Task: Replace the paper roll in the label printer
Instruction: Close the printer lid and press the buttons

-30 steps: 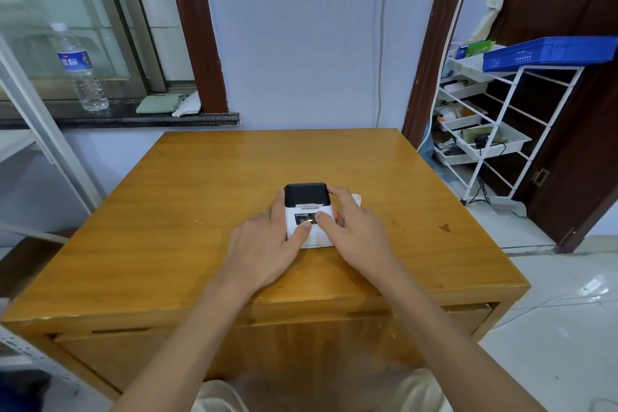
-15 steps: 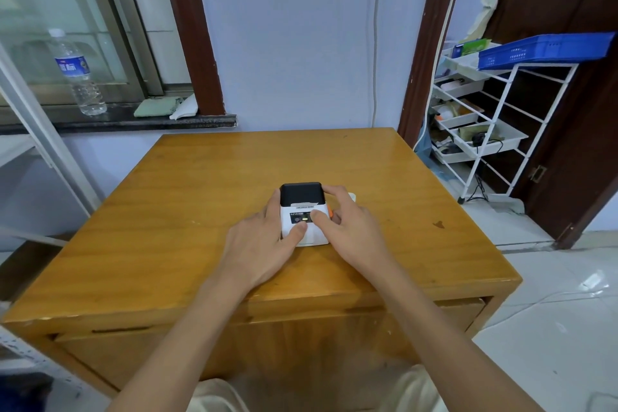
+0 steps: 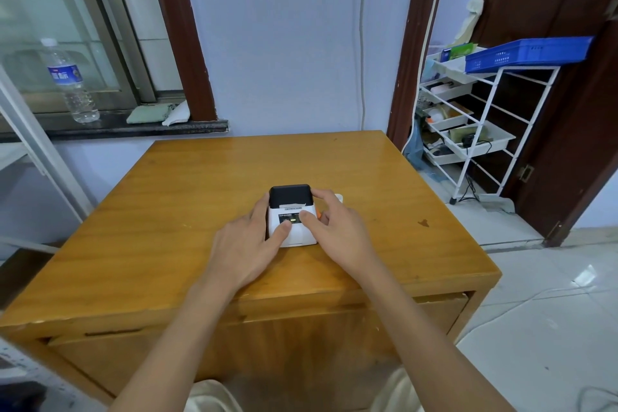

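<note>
A small label printer, white with a black lid, stands on the wooden table. A strip of white paper shows at the slot under its shut lid. My left hand clasps the printer's left side, thumb on the front panel. My right hand holds the right side, thumb by the small lit display, fingers at the lid's corner. A white roll peeks out behind my right hand, mostly hidden. Something orange shows between my right fingers.
A water bottle and folded cloths sit on the dark windowsill at the back left. A white wire rack with trays and a blue crate stands to the right beside a dark door.
A strip of white paper now shows at the printer's slot. Both hands stay on the printer; my thumbs have shifted slightly on the front panel.
</note>
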